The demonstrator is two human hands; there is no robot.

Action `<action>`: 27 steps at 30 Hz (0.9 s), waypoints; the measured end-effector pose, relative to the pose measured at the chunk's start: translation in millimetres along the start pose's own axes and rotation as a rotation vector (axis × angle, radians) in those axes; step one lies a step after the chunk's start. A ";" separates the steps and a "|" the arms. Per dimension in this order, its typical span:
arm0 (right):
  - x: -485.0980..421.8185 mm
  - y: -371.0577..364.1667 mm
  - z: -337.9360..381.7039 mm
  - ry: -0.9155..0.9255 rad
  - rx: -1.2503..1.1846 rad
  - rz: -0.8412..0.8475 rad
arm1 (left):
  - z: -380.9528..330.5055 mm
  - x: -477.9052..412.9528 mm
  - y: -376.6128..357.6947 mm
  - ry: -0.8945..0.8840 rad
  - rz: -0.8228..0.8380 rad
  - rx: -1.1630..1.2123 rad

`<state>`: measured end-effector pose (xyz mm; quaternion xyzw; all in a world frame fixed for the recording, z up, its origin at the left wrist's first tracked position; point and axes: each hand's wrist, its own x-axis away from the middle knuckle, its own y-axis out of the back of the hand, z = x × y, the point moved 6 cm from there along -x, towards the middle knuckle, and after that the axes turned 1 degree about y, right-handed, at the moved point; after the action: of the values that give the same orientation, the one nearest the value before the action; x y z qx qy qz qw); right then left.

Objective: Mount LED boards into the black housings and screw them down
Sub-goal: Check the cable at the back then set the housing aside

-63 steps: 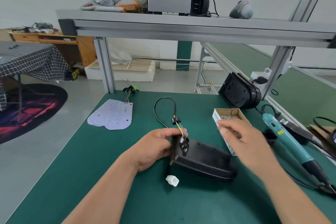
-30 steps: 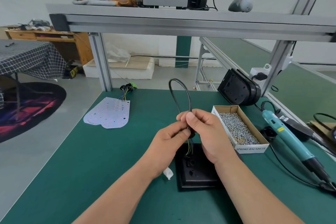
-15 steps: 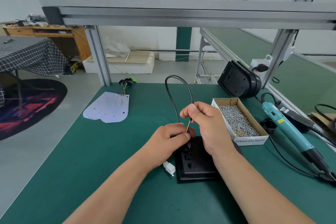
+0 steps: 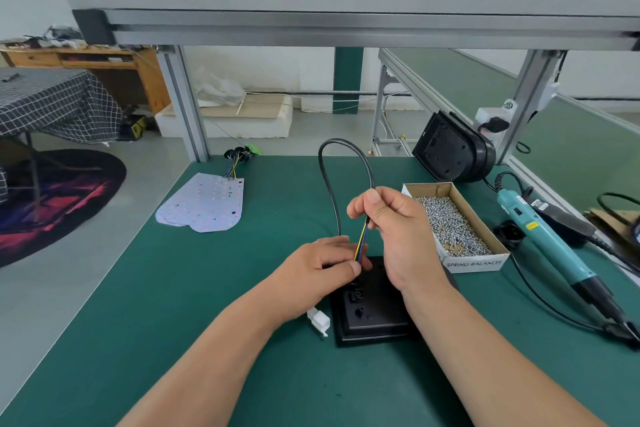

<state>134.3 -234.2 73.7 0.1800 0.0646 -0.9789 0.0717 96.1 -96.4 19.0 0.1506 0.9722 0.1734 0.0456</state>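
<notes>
A green table point(image 4: 173, 288) under an aluminium frame is carrying the work. The black housing point(image 4: 374, 319) is lying flat on it, directly in front of the person. Just above the housing's far edge, the left hand point(image 4: 318, 270) is pinching the coloured wires point(image 4: 362, 243). The right hand point(image 4: 398, 229), slightly higher, is pinching the end of the black cable point(image 4: 327, 184), which is looping up beyond the housing. A white connector point(image 4: 319, 320) is lying just left of the housing. The LED boards point(image 4: 204, 204) are lying well to its far left, the screw box point(image 4: 474, 263) just to its right.

The step in hand appears to be routing the cable at the housing. The pulling hand should be gripping the sheath rather than the thin wires, keeping them untwisted. Where the wires are entering the housing is hidden under the left hand.
</notes>
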 end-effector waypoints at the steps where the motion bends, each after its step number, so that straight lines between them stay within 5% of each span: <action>1: -0.1 0.0 -0.2 -0.003 -0.003 -0.002 | -0.1 0.7 0.7 0.005 0.005 0.002; 15: -10.1 16.8 -16.0 -0.144 0.032 -0.168 | -12.6 15.3 4.3 -0.045 0.140 -0.219; 19: -14.6 32.5 -22.8 -0.170 0.029 -0.293 | -0.8 21.4 6.0 0.124 0.226 -0.321; 27: -15.5 39.6 -31.7 -0.219 0.060 -0.335 | 1.9 24.0 -1.0 0.135 0.219 -0.471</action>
<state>166.0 -266.4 45.9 0.0613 0.0561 -0.9924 -0.0909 73.3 -89.3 16.0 0.2280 0.8838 0.4085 -0.0044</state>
